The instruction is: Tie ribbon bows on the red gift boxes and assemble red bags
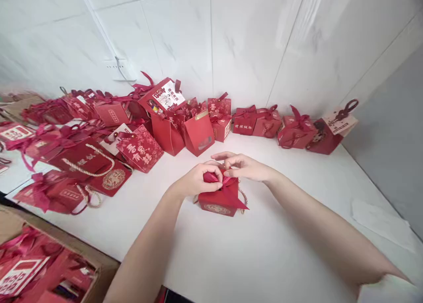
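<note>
Small red paper gift box [220, 200] mid-table, away from the edges: looks light, thin-walled, easily crushed. Left hand [197, 180] pinching top flaps; right hand [246, 166] fingertips touching them, loosely curled. Best gripped low on the sides.

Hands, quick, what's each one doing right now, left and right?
Left hand: closed, fingers pinching the top flaps of the small red box.
Right hand: fingers partly open, tips touching the same box's top.

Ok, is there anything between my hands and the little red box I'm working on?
Nothing visible does. The left hand and the right hand are both already on the top flaps of the small red box, which stands alone on the white table, apart from the row of red boxes along the wall.
</note>
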The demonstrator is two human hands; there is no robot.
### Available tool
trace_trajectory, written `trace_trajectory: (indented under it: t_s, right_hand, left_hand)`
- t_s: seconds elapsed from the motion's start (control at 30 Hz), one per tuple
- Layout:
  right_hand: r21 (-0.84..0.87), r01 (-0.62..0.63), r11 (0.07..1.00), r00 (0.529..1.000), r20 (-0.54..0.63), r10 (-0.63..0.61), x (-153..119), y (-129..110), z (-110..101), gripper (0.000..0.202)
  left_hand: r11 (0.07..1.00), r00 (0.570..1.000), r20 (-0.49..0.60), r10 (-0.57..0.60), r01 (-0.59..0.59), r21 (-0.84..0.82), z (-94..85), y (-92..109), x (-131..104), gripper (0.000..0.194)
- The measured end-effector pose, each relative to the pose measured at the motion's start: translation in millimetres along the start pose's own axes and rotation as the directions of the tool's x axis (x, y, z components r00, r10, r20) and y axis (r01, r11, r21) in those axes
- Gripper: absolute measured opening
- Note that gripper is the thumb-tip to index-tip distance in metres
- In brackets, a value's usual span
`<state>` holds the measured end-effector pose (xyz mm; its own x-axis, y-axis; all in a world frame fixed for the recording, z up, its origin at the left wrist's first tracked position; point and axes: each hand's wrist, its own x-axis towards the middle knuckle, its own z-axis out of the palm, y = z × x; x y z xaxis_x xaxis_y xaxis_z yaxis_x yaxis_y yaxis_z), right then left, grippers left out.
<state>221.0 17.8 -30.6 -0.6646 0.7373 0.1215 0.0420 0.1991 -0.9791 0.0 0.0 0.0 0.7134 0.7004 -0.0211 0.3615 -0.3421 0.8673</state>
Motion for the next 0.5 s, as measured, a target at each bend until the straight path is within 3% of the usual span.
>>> trace_trajectory:
  t_s: [0.2,0.4,0.5]
  right_hand:
    - [-0.046,0.053,0.998,0.999,0.000,-0.053,1,-3,3,0.023]
    - [-0.065,-0.018,0.998,0.999,0.049,0.021,-3,-22,6,0.034]
    - [-0.116,-0.064,0.991,0.996,0.047,0.070,-8,-35,7,0.042]
  left_hand:
    - [1.000,1.000,-0.002,0.002,-0.002,0.015,0.2,0,-3,0.004]
    - [0.954,0.992,0.044,-0.121,0.129,-0.270,-6.6,3,-10,0.034]
    - [0.954,0.995,0.009,-0.101,0.099,-0.282,-14.4,5,-14,0.028]
